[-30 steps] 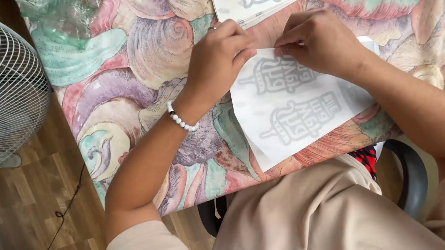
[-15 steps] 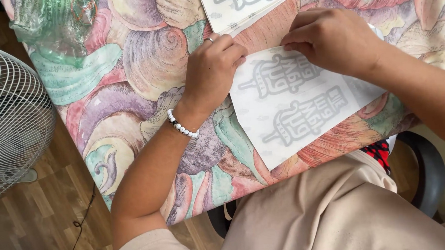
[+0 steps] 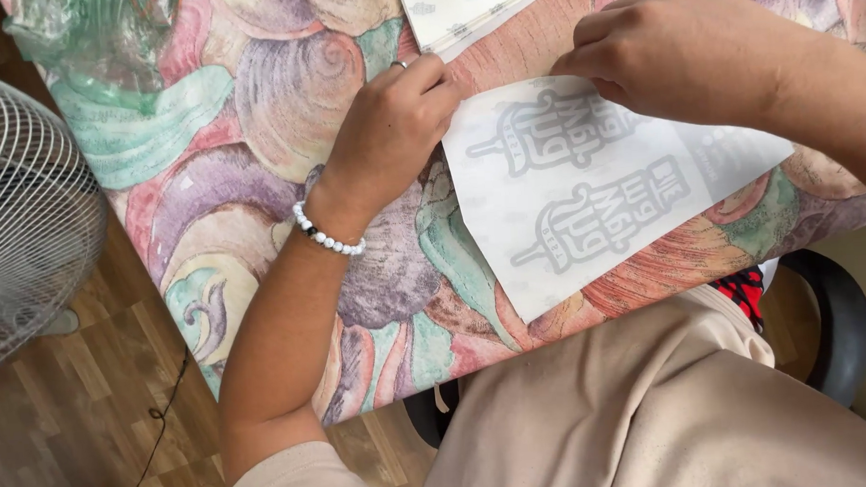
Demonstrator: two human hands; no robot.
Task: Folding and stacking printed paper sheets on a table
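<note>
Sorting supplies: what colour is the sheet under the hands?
White sheet with grey printed designs, clearest in the head view.

A white sheet (image 3: 596, 188) bearing two grey cut-out emblems lay flat and slanted on the shell-patterned bench (image 3: 252, 105), near its front edge.

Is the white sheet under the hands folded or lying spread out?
Spread: the white sheet lies flat on the tablecloth, both grey designs showing.
</note>
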